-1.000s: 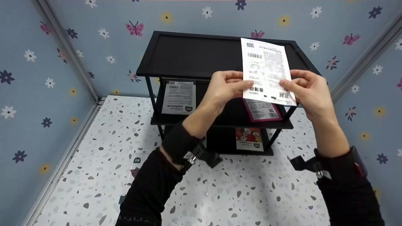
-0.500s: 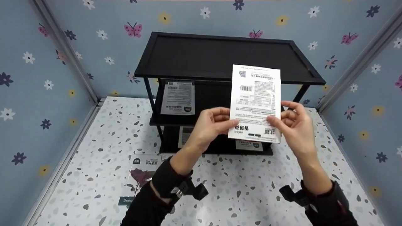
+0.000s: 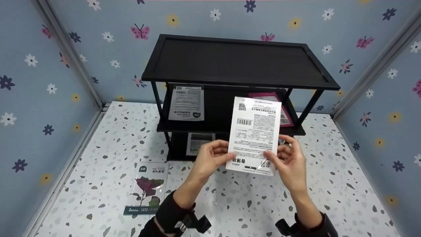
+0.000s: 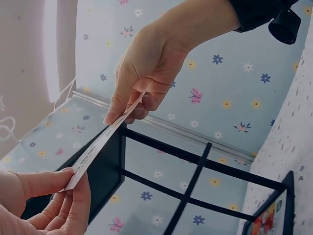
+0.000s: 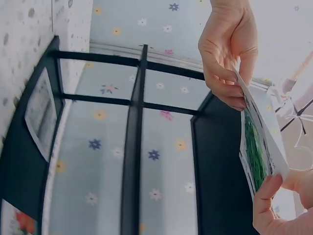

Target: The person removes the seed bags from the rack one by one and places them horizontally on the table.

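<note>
A white seed packet [image 3: 255,131], its back printed with text, a barcode and a QR code, is held up in front of the black shelf rack. My left hand [image 3: 210,159] pinches its lower left edge, thumb on the printed back. On the opposite edge my right hand [image 3: 291,161] pinches it the same way, fingers curled behind. Seen nearly edge-on in the left wrist view, the packet [image 4: 93,154] spans between both hands. A green leafy picture on its front shows in the right wrist view, where the packet [image 5: 257,152] bends slightly.
The black rack [image 3: 236,61] stands against the flowered wall. On its middle shelf lie a grey-white packet [image 3: 186,103] and a pink-edged packet [image 3: 286,113]; another packet [image 3: 196,142] lies below. On the speckled surface, a packet with a purple-leafed plant [image 3: 148,189] lies at left.
Both hands have brought the packet down and to the left, from over the rack's top toward the person, uncovering the pink-edged packet. The grip stays on both sides.
</note>
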`<act>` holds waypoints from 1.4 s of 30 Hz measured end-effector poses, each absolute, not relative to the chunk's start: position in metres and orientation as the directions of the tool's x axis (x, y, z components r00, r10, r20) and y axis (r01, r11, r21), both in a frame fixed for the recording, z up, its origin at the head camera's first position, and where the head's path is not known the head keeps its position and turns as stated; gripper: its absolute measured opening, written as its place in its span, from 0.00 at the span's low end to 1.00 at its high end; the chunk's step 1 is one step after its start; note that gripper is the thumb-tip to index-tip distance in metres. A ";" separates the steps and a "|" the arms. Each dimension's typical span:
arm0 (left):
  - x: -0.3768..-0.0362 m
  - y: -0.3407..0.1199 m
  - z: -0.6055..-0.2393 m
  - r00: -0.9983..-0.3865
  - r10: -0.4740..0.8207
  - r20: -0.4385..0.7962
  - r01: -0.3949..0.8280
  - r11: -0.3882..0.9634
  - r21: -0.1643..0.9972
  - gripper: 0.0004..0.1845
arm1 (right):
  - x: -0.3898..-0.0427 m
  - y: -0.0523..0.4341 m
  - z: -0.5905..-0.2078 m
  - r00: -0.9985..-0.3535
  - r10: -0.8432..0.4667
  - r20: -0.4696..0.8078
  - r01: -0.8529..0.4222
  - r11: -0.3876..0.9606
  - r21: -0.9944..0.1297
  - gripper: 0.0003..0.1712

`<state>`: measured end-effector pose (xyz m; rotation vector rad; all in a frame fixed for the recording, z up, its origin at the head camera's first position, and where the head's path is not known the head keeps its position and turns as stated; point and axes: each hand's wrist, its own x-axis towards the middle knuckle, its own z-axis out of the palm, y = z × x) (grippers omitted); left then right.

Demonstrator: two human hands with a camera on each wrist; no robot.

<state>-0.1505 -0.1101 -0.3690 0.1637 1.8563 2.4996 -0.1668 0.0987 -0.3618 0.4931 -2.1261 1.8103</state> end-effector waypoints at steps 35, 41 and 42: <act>-0.124 -0.104 -0.453 -0.971 -0.204 0.124 0.156 -0.148 0.977 0.14 | -0.150 0.072 -0.447 -0.911 -0.072 0.406 -0.412 0.216 -0.885 0.27; -0.112 -0.096 -0.431 -0.933 -0.232 0.275 0.286 -0.015 0.958 0.11 | -0.147 0.071 -0.441 -0.946 -0.076 0.315 -0.323 0.284 -0.902 0.24; -0.112 -0.094 -0.430 -0.921 -0.235 0.310 0.312 0.028 0.950 0.10 | -0.147 0.070 -0.440 -0.947 -0.073 0.314 -0.321 0.300 -0.899 0.23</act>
